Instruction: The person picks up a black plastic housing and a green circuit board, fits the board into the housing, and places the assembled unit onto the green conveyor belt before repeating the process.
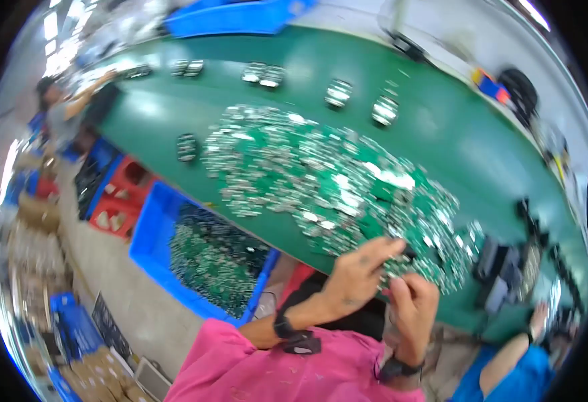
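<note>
A wide heap of small green and silver circuit boards covers the middle of the green table. At its near right edge my two hands work close together. My left hand reaches in with its fingers bent together, a small dark piece at the fingertips. Just right of it my right hand is closed, thumb against the fingers. Between the hands show silver-green boards; blur hides whether they are held or lie in the heap. Both wrists wear black bands.
Stacked boards stand in a row along the far side of the table. Below its left edge sits a blue bin of boards, beside a red crate. A co-worker's arm is at right; another person works far left.
</note>
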`<state>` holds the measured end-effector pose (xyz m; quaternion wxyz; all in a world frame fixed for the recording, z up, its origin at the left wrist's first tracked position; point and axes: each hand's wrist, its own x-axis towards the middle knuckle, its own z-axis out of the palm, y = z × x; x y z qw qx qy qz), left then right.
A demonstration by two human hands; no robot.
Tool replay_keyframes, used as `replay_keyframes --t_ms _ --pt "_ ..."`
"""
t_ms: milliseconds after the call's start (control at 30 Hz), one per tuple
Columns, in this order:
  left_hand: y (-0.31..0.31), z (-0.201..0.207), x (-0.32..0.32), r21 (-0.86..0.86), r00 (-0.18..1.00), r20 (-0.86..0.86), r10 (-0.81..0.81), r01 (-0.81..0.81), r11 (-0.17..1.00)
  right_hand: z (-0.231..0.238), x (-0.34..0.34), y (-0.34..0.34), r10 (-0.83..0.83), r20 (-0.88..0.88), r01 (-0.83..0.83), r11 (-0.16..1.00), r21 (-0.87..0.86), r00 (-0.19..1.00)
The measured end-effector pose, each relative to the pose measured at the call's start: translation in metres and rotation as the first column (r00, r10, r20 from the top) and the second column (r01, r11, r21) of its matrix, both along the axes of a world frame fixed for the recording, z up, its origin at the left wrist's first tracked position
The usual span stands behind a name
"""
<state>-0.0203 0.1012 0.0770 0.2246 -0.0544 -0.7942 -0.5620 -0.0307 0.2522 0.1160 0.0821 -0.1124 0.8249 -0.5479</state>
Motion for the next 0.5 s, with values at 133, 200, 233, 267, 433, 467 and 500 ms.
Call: replay_keyframes --t_ms 133,200,233,267,433,467,500 --pt "0.002 0.004 0.003 0.159 0.991 0.11 0.074 -0.091 0.983 -0.005 -0.005 -0.01 -0.033 -0.222 0.028 0.999 -0.025 0.974" --pt "0.002 0.006 0.001 0.196 0.98 0.2 0.012 -0.052 0.979 -0.01 -0.006 -0.01 -0.089 -0.216 0.087 0.996 -0.018 0.972" --pt "0.0 0.008 0.0 0.234 0.969 0.24 -0.066 0.008 0.972 -0.013 -0.006 -0.009 -0.106 -0.217 0.102 0.994 -0.034 0.97" --pt "-0.002 0.007 -0.002 0.272 0.951 0.275 -0.139 0.062 0.96 -0.015 -0.006 -0.007 -0.121 -0.216 0.119 0.993 -0.023 0.969" --pt "-0.015 0.007 -0.002 0.612 0.885 0.132 -0.447 0.282 0.739 -0.014 -0.009 -0.004 -0.106 -0.302 0.134 0.988 0.074 0.947" --pt "-0.013 0.004 -0.001 0.612 0.885 0.135 -0.445 0.279 0.74 -0.015 -0.009 -0.004 -0.075 -0.305 0.108 0.99 0.094 0.949" --pt "-0.009 0.0 0.0 0.573 0.911 0.207 -0.358 0.184 0.799 -0.017 -0.008 -0.004 -0.074 -0.303 0.107 0.99 0.096 0.95"
